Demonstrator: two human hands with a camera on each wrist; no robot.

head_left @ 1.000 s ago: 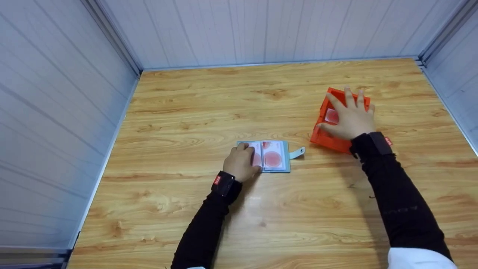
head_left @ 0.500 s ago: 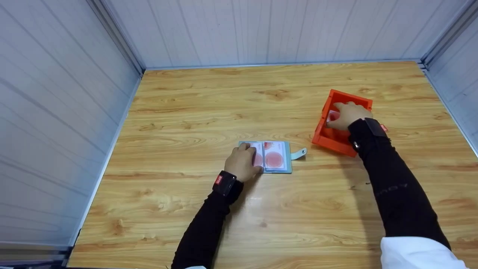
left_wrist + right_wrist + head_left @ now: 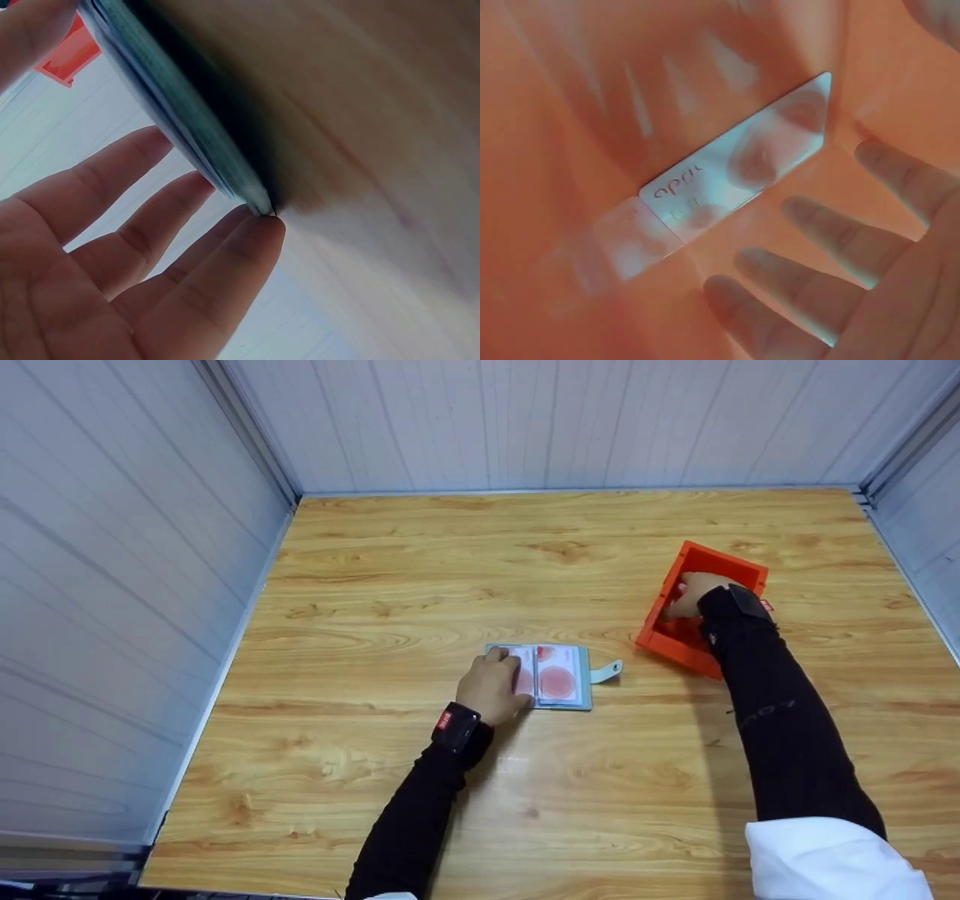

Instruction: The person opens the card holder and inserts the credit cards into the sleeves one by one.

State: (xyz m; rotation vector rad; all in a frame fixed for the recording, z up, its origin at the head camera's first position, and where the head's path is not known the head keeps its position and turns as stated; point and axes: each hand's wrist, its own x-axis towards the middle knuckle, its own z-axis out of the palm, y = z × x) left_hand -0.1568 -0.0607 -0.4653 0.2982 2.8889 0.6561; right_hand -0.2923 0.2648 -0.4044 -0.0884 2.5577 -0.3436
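Observation:
My left hand (image 3: 491, 688) rests on the left page of a small light-blue card album (image 3: 585, 686), lying open with white cards printed with pink circles in its sleeves. In the left wrist view, relaxed fingers (image 3: 232, 259) touch the album's edge (image 3: 172, 97). My right hand (image 3: 697, 589) is down inside an orange-red box (image 3: 679, 652). A white card (image 3: 735, 146) with a pink circle and lettering like "april" lies in there, beside the spread right fingers (image 3: 780, 281). A gap shows between those fingertips and the card.
The album's strap (image 3: 607, 671) with a metal snap sticks out to its right. Under everything is a wood-grain table (image 3: 375, 675). Pale panel walls (image 3: 517, 427) stand along its back and both sides.
My right hand has lowered from above the box into it, its fingers drawing in from a wide spread. The left hand stays on the album. The view has shifted slightly.

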